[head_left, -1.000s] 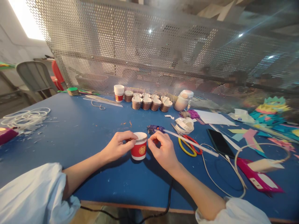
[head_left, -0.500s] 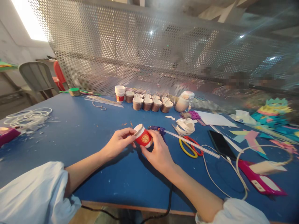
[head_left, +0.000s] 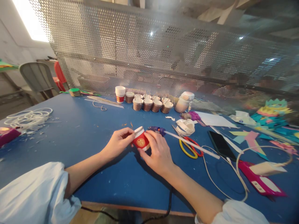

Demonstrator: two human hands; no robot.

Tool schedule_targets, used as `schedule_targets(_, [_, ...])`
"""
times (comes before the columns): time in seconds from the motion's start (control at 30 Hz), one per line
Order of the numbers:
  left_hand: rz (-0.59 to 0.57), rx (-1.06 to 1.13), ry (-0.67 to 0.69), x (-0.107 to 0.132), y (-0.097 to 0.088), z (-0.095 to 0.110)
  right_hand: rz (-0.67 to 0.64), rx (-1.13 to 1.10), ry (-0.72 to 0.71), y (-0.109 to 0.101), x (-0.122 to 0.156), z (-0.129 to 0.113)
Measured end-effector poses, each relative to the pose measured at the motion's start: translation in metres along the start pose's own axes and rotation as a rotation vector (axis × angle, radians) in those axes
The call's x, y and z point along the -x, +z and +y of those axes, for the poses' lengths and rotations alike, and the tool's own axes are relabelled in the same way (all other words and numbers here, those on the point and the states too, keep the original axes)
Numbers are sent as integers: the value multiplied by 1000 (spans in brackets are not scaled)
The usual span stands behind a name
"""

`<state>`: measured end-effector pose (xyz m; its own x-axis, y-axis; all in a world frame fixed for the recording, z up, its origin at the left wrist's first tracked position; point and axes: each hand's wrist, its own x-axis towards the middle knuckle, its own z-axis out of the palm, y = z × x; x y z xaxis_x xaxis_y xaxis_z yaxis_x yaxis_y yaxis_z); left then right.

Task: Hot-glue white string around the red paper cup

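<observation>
A small red paper cup with a gold emblem and a white rim is held tilted over the blue table, its rim leaning to the left. My left hand pinches the cup's rim with closed fingers. My right hand wraps round the cup's right side and base. Just behind the cup lies a glue gun with a long white glue stick.
A stack of red cups and several brown-wrapped cups stand at the back by the perforated metal screen. Scissors, a phone, a white cable, paper cut-outs lie right. White rings lie left.
The cup stood upright on the table a second ago. Both hands have lifted it and tipped it leftward, then turned it a little more.
</observation>
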<state>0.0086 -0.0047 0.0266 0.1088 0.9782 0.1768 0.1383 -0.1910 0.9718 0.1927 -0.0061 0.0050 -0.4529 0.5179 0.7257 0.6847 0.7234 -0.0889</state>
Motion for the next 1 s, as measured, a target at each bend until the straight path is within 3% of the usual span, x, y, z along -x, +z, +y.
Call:
schedule_targets(0.5, [-12, -82, 90, 2, 2, 0, 18, 27, -145, -6, -2, -5])
schedule_targets(0.67, [-16, -94, 85, 1, 2, -1, -13, 42, -136, -9, -3, -7])
schedule_targets(1.0, [29, -142, 72, 2, 1, 3, 76, -20, -88, -13, -3, -3])
